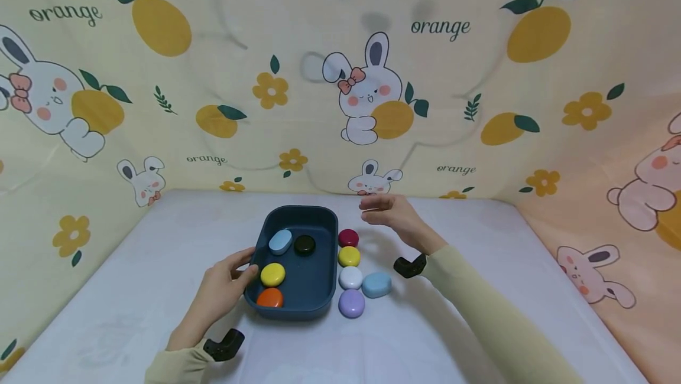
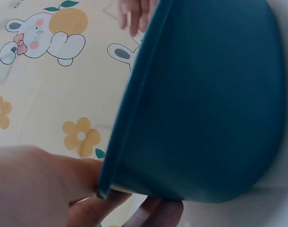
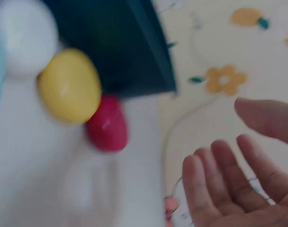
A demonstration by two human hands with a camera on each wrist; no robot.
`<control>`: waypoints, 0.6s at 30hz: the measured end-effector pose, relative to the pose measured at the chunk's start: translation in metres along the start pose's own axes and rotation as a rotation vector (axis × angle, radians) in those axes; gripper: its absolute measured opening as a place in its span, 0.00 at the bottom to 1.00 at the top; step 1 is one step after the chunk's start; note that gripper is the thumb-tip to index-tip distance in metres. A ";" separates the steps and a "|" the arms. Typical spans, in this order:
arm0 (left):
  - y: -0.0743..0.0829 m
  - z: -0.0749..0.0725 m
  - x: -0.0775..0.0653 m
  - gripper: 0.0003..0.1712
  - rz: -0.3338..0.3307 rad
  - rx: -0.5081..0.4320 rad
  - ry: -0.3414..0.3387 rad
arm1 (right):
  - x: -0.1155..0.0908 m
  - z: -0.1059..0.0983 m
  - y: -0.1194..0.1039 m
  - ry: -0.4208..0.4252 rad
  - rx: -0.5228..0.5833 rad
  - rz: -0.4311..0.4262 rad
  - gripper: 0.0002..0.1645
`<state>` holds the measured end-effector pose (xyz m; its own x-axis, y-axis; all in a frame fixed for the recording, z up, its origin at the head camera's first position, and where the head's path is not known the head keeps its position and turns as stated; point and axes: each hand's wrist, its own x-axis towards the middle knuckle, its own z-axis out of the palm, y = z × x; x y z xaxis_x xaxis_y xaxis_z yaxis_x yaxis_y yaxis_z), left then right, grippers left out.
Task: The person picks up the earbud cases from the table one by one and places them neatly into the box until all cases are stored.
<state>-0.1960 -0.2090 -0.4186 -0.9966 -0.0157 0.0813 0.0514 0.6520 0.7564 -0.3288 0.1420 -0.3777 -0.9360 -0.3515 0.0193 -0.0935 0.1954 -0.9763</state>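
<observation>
A dark blue rectangular bin [image 1: 311,277] stands on the table, its long side running away from me. My left hand [image 1: 220,289] grips its left wall, thumb over the rim and fingers against the outside, as the left wrist view also shows. Inside lie a light blue oval piece [image 1: 280,242], a black one [image 1: 305,246], a yellow one [image 1: 273,275] and an orange one [image 1: 270,298], all smooth and pebble-like. My right hand [image 1: 396,218] hovers past the bin's far right corner, fingers extended and thumb apart, holding nothing. Closest to it is a crimson piece [image 3: 108,124] on the table.
Beside the bin's right wall, a yellow piece [image 1: 349,256], a white one [image 1: 350,278] and a purple one [image 1: 352,303] line up toward me from the crimson one. A light blue piece [image 1: 376,285] sits right of the white one. Behind the white table [image 1: 452,325] hangs a printed cloth [image 1: 298,23].
</observation>
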 end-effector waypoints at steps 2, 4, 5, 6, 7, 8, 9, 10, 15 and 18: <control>0.000 0.000 0.001 0.26 -0.003 -0.001 0.002 | 0.007 -0.003 0.009 -0.007 -0.019 0.016 0.23; 0.000 0.001 0.001 0.26 -0.004 -0.002 0.004 | 0.012 -0.005 0.017 -0.011 -0.037 0.040 0.23; 0.000 0.001 0.001 0.26 -0.006 -0.002 0.004 | 0.014 -0.006 0.021 -0.015 -0.049 0.051 0.23; 0.000 0.001 0.001 0.26 -0.006 -0.001 0.005 | 0.016 -0.006 0.024 -0.019 -0.063 0.057 0.23; 0.000 0.001 0.001 0.26 -0.006 -0.002 0.005 | 0.017 -0.007 0.028 -0.024 -0.077 0.062 0.22; 0.000 0.001 0.001 0.26 -0.007 -0.002 0.006 | 0.019 -0.007 0.030 -0.028 -0.088 0.066 0.22; 0.000 0.001 0.001 0.26 -0.008 -0.004 0.006 | 0.019 -0.007 0.033 -0.034 -0.099 0.071 0.22; 0.000 0.001 0.002 0.26 -0.010 -0.005 0.007 | 0.020 -0.007 0.034 -0.040 -0.110 0.073 0.22; 0.000 0.002 0.002 0.26 -0.015 0.006 0.015 | 0.028 -0.007 0.045 -0.081 -0.136 0.066 0.23; 0.000 0.002 0.002 0.26 -0.019 0.016 0.015 | 0.031 -0.008 0.052 -0.104 -0.145 0.059 0.24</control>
<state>-0.1977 -0.2077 -0.4201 -0.9963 -0.0398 0.0767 0.0310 0.6633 0.7477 -0.3656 0.1481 -0.4262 -0.9020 -0.4266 -0.0671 -0.0940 0.3457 -0.9336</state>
